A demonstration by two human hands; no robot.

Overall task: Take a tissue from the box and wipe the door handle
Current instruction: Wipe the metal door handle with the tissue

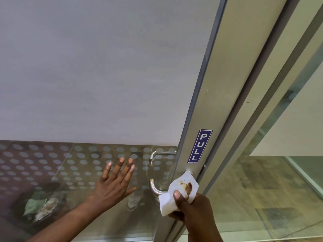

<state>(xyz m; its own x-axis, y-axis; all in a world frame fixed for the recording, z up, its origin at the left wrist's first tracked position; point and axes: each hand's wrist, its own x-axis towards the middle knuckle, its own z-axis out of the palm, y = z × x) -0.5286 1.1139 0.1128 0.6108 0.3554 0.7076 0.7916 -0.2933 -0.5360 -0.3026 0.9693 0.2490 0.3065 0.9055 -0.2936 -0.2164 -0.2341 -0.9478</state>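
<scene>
We stand close to a glass door (87,75). Most of the glass is frosted white, and the low part has rows of little round dots. Through the dotted part we see a brown floor (26,172) on the other side.

Our left hand (115,182) is open, with fingers spread, and lies flat on the glass, just to the left of the door handle (153,186). It holds nothing.

Our right hand (190,206) is closed around a white tissue (180,189). The thumb presses on the front of it. The tissue has brown smears on it. It sits right on the silver door handle, where the handle meets the grey metal door frame (206,102). The curved end of the handle sticks out to the left of the tissue.

A blue sticker (200,146) on the frame says PULL in white letters. It is just above the tissue.

To the right is another glass panel (262,189), and through it we see a mottled tan floor.
</scene>
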